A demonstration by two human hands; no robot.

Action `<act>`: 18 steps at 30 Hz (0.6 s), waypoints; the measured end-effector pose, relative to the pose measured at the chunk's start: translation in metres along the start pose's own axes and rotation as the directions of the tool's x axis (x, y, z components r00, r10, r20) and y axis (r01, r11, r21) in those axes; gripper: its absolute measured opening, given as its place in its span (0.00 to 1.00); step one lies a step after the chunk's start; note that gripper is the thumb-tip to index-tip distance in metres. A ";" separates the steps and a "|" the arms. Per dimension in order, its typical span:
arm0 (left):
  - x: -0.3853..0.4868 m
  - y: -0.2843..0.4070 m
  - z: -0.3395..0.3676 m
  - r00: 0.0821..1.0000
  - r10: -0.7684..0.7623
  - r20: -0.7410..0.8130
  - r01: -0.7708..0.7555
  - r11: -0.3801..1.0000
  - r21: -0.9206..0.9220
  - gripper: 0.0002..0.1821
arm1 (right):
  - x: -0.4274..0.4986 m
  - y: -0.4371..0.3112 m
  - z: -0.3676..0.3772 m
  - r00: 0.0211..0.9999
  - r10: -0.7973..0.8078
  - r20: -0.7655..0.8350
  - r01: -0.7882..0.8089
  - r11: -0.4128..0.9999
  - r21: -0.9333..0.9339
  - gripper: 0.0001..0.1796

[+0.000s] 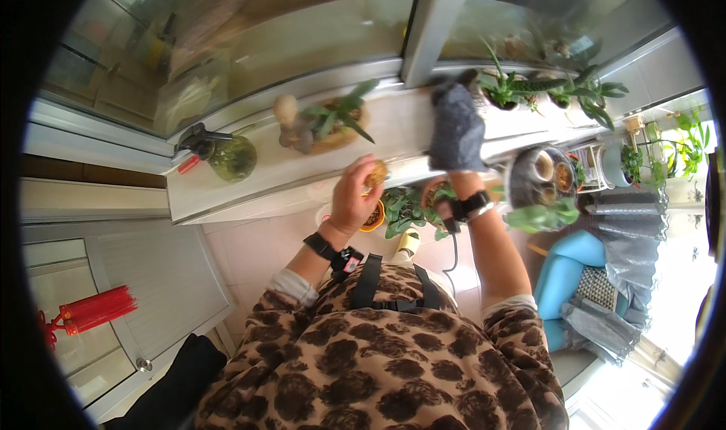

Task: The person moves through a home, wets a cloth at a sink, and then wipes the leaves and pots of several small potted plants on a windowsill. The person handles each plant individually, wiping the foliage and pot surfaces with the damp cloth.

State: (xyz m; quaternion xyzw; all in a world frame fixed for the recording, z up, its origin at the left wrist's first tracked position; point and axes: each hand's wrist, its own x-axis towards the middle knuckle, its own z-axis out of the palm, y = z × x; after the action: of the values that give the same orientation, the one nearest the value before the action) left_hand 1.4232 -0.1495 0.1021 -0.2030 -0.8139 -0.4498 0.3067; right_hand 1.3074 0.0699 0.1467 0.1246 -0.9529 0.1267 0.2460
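Note:
My left hand [354, 194] is raised in front of the white windowsill [238, 200], its fingers curled around a small amber-coloured object [375, 176]; what kind of object it is, I cannot tell. A dark grey cloth [456, 126], blurred, lies over the sill and covers the fingers of my right hand [466, 181], so only the wrist end shows. To the left of the cloth sits a potted succulent [340, 118] beside a small gourd-shaped figure [287, 118]. Several more potted succulents [502, 92] line the sill just right of the cloth.
A spray bottle [232, 156] stands at the sill's left end. Below the sill are a yellow-rimmed pot [373, 217] and leafy plants [404, 209] on the floor. Right of my right arm are a stand with pots [541, 175] and a blue chair [567, 277]. Window glass [295, 38] rises behind the sill.

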 end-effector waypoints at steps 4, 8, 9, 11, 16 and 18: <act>-0.020 -0.019 -0.054 0.995 -0.076 -0.063 0.082 0.991 0.103 0.28 | 0.007 -0.010 0.028 0.990 0.093 0.109 -0.091 0.996 -0.022 0.18; -0.027 -0.043 -0.086 0.978 -0.102 -0.184 0.140 0.969 0.206 0.26 | -0.003 -0.017 0.043 0.973 0.125 0.193 -0.139 0.988 0.059 0.20; -0.026 -0.050 -0.091 0.973 -0.098 -0.209 0.146 0.963 0.229 0.25 | -0.005 -0.019 0.045 0.968 0.127 0.217 -0.146 0.987 0.072 0.20; -0.022 -0.064 -0.093 0.962 -0.105 -0.251 0.171 0.951 0.258 0.25 | -0.007 -0.023 0.052 0.955 0.135 0.265 -0.165 0.982 0.093 0.21; -0.014 -0.091 -0.089 0.946 -0.144 -0.292 0.230 0.930 0.286 0.26 | -0.007 -0.031 0.067 0.951 0.086 0.297 -0.123 0.987 0.108 0.25; -0.014 -0.097 -0.086 0.940 -0.160 -0.303 0.247 0.928 0.277 0.27 | -0.004 -0.032 0.066 0.951 -0.001 0.310 -0.103 0.942 0.319 0.25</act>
State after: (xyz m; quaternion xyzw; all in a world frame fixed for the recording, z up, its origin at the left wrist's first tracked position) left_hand 1.4020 -0.2736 0.0689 -0.0013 -0.8409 -0.3692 0.3958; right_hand 1.2912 0.0211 0.0949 0.1572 -0.9474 0.2704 0.0677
